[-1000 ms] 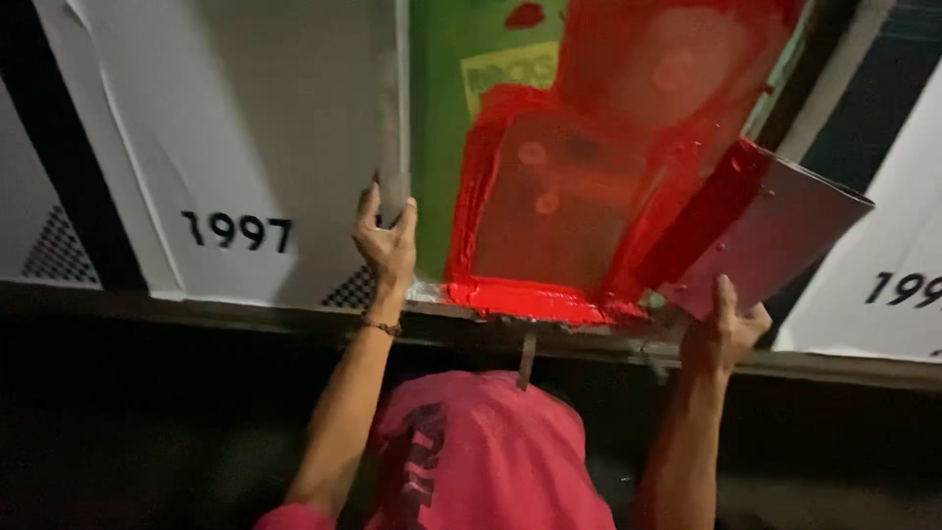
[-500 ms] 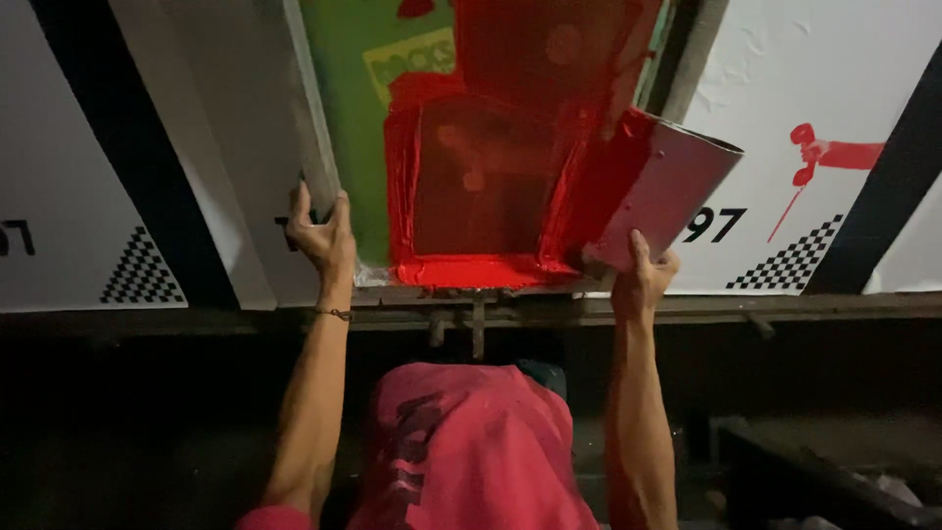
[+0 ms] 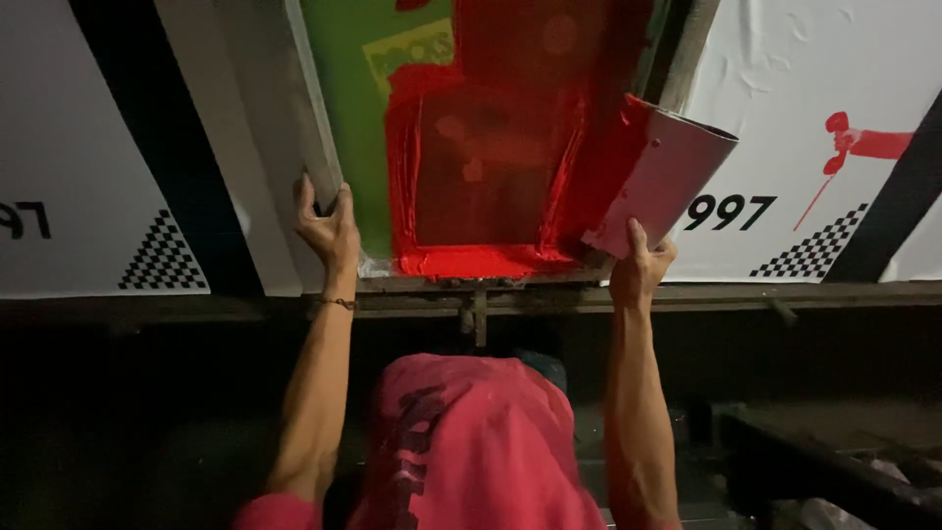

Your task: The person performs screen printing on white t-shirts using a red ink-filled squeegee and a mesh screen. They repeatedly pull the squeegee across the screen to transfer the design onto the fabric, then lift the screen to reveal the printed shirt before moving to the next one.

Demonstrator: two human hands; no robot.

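Head view, looking down over a pink shirt (image 3: 471, 442) at a screen-printing frame (image 3: 316, 128) lying on a long print table (image 3: 177, 118).

Left hand (image 3: 329, 231): fingers curled over the lower left corner of the frame's pale metal edge, thumb on the inner side — clamped on the frame. A thin bracelet (image 3: 339, 303) sits on that wrist.

Right hand (image 3: 640, 265): closed on the lower corner of a flat squeegee (image 3: 667, 182), which stands tilted, its far edge pointing toward 1 o'clock. The blade's underside is smeared pink-red. Whether the blade edge touches the mesh is hard to tell from this angle — it appears to rest against the frame's right side.

Hands well apart, one at each lower corner of the frame.

Frame: green mesh (image 3: 339, 69) at 11 o'clock, thick red ink (image 3: 491, 147) spread over the centre and pooled in a bright band along the near edge at 6 o'clock.

Surroundings: white printed sheets lie on the table either side — a chequered patch (image 3: 162, 257) at 9 o'clock, another chequered patch with a red figure (image 3: 863, 142) at 3 o'clock. A dark metal rail (image 3: 785, 294) runs along the table's near edge.
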